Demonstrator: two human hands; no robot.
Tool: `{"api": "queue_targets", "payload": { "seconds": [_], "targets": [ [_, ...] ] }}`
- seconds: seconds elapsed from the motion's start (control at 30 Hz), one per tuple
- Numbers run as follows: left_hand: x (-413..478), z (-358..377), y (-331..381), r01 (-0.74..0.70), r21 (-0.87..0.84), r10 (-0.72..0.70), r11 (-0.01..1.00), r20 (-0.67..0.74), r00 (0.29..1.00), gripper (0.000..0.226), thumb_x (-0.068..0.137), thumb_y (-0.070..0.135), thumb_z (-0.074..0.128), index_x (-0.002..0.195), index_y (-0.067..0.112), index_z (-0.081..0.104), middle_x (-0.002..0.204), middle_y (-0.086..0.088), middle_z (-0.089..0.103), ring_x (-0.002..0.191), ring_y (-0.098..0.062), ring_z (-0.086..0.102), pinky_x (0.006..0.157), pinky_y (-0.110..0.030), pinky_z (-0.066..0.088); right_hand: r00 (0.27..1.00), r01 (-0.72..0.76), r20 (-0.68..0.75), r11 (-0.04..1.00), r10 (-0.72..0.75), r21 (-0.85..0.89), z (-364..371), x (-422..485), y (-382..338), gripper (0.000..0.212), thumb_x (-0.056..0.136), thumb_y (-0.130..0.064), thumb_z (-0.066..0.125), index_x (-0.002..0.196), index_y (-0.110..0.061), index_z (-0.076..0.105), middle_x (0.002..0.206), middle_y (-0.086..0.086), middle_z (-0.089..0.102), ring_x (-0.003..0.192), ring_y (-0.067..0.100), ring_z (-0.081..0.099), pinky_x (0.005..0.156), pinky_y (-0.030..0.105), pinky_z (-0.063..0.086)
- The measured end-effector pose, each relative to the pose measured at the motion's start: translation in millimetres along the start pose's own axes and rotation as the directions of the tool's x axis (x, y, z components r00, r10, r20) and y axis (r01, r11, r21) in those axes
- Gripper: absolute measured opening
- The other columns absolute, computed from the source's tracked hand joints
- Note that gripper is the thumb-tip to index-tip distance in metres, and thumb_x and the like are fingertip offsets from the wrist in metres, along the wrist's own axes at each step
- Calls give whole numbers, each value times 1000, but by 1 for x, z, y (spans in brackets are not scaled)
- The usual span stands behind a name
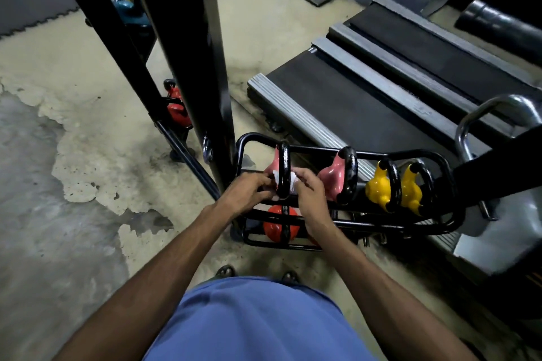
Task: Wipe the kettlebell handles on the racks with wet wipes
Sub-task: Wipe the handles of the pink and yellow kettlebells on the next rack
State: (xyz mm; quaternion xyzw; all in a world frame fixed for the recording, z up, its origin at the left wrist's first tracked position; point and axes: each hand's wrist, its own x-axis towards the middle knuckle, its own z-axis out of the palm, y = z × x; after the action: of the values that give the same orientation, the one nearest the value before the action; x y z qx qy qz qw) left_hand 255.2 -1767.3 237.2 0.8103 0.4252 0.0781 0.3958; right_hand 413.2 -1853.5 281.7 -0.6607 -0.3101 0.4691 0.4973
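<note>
Top tier of kettlebell rack [316, 150], L end: pink kettlebell [272, 163] w/ black handle [284, 167] arching up toward the camera. Wet wipe [294, 184] wrapped round that handle, white showing on both sides of the bar. L hand [249, 192] on the handle's L side, fingers curled, pinching the wipe against the bar. R hand [309, 195] on the R side, thumb & fingertips clamped on the wipe's other end. Both forearms reaching in from the bottom of the view, hands close together across the handle.

Along same tier toward R end: 2nd pink kettlebell [333, 180], also black-handled, just beside the first. Then 2 yellow kettlebells [378, 186] side by side; touching or not, can't tell. Lower tier, under the hands: orange-red kettlebell [277, 227], partly hidden by rack bars & R wrist.

L of rack: black upright posts [187, 38] of a taller frame, w/ red kettlebell [177, 110] low behind them & blue kettlebell [132, 13] higher up. Behind rack: 2 treadmill decks [337, 102] side by side. Concrete floor [88, 141] w/ peeling paint. Blue shirt [258, 322] at bottom centre, sandalled toes [225, 270] just above it.
</note>
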Motion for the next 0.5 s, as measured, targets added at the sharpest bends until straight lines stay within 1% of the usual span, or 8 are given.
{"api": "queue_targets", "payload": {
  "seconds": [0.07,0.13,0.23,0.33,0.4,0.43,0.47,0.5],
  "targets": [
    [-2,0,-1,26,10,-26,1000,1,1000,9,88,26,80,96,28,80,91,19,68,90,-7,68,80,-26,52,980,-198,53,972,192,129,4,16,-17,36,97,10,39,96,-5,71,82,4,76,68,19,71,55,30,57],
    [-2,1,-1,52,55,-52,997,-1,999,6,89,27,77,94,30,78,90,13,71,88,-11,69,80,-32,54,927,-374,92,909,363,184,8,38,-28,34,92,6,40,96,-2,72,83,13,73,65,25,66,51,29,51],
    [-2,2,2,62,72,-63,995,13,998,8,89,31,77,97,29,77,89,12,70,89,-13,69,75,-30,51,883,-451,25,831,469,327,17,68,-37,30,91,1,39,100,5,67,75,20,70,56,30,66,47,31,55],
    [-3,2,2,45,37,-46,998,31,998,8,88,28,79,91,34,75,94,14,72,94,-10,70,77,-25,49,886,-395,-93,843,455,365,29,77,-41,20,94,4,41,85,0,58,65,16,63,48,26,60,41,29,53],
    [-7,1,6,32,-46,-31,998,26,999,23,88,20,79,99,39,70,99,15,74,97,-3,70,84,-23,52,908,-314,-183,902,376,296,36,73,-36,22,91,5,48,75,-4,58,59,8,63,42,19,60,41,23,49],
    [-11,1,10,16,-90,-17,996,-15,1000,36,88,17,79,115,38,68,109,16,73,104,0,68,91,-22,52,923,-247,-256,952,288,181,36,74,-28,19,90,2,54,75,-7,63,64,4,67,51,17,67,49,27,54],
    [-13,3,12,-8,-108,0,994,-83,997,59,86,13,78,137,34,59,126,15,69,117,2,63,102,-20,49,936,-177,-299,983,185,55,35,77,-21,14,89,-3,61,79,-11,68,74,2,72,67,18,72,63,32,59],
    [-16,4,15,-32,-97,19,995,-137,990,80,85,8,76,154,31,43,145,15,56,134,4,50,113,-18,40,948,-123,-302,991,101,-54,33,80,-19,10,88,-8,66,83,-14,72,82,1,74,80,19,73,76,35,60]
  ]
}}
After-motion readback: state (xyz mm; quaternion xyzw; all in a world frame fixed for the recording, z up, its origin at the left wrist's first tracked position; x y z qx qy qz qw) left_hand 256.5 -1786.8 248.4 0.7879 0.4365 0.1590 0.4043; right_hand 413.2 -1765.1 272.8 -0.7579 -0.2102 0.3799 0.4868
